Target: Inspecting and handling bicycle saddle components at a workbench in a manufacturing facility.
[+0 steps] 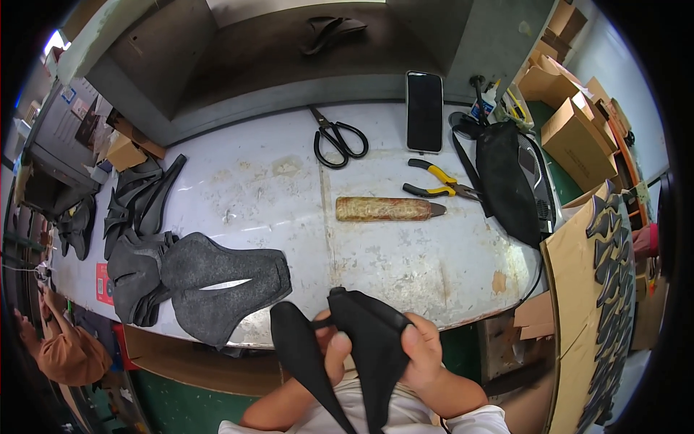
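A black shoe upper point(370, 334) with two long pointed wings hangs between my hands at the table's near edge. My left hand point(335, 353) is closed on its middle, thumb in front, between the two wings. With thumb and fingers, my right hand point(422, 349) pinches its right edge. To the left of my hands, dark grey flat shoe uppers point(225, 254) lie fanned out, the top one with a slit. Beyond the upper lies a knife point(387, 209) with a wrapped handle and short dark blade.
Black-handled scissors point(337, 139), yellow-black pliers point(444, 184) and a phone point(424, 112) lie farther back, beside a black bag point(504, 173). More black uppers point(142, 199) lie at left. Shoe parts line a cardboard sheet point(575, 289) at right. Another person point(69, 351) is at far left.
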A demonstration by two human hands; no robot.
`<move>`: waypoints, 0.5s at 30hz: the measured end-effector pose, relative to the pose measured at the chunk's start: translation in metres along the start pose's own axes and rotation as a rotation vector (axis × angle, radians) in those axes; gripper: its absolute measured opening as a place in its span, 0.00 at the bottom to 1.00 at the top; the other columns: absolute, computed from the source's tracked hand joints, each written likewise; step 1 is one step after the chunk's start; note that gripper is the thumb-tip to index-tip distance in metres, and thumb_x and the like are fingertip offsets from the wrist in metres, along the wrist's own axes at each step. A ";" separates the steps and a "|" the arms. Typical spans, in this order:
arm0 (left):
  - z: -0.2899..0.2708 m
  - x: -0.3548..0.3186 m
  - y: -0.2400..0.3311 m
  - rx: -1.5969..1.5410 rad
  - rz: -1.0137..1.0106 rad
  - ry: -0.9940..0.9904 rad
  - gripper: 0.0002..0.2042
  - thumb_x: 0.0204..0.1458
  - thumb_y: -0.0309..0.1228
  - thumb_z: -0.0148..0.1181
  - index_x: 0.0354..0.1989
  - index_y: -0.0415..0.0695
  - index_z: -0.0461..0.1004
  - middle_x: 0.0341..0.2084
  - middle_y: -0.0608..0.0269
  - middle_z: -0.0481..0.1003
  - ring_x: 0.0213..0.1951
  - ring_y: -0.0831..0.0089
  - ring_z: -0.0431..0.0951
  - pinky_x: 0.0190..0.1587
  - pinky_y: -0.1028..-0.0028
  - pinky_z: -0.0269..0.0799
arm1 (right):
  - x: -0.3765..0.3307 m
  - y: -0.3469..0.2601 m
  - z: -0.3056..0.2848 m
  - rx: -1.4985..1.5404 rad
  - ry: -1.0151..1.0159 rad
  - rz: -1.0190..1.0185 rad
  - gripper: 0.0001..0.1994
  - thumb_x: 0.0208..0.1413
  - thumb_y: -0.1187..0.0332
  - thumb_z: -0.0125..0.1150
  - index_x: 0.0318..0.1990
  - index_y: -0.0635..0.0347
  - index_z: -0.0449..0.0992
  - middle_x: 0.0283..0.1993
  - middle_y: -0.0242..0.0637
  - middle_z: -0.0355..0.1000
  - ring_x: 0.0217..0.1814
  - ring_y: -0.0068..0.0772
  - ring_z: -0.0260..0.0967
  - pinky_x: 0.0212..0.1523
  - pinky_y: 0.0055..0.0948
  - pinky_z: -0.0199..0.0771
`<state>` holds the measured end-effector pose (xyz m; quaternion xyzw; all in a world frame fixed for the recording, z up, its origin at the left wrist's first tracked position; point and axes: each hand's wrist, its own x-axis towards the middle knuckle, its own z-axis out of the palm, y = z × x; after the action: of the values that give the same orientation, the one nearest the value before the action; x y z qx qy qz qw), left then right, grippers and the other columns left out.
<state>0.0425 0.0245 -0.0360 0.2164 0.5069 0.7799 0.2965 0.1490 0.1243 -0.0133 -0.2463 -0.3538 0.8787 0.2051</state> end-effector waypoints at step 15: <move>-0.037 0.035 0.059 0.796 0.295 -0.164 0.07 0.48 0.24 0.65 0.23 0.35 0.75 0.15 0.58 0.70 0.17 0.65 0.69 0.21 0.69 0.62 | 0.015 -0.036 -0.022 -1.026 0.165 -0.725 0.07 0.49 0.78 0.64 0.35 0.70 0.73 0.32 0.42 0.73 0.32 0.30 0.70 0.34 0.26 0.69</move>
<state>-0.0212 0.0061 0.0049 0.4452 0.7066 0.5380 0.1143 0.1569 0.1678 -0.0057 -0.2444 -0.7740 0.4501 0.3722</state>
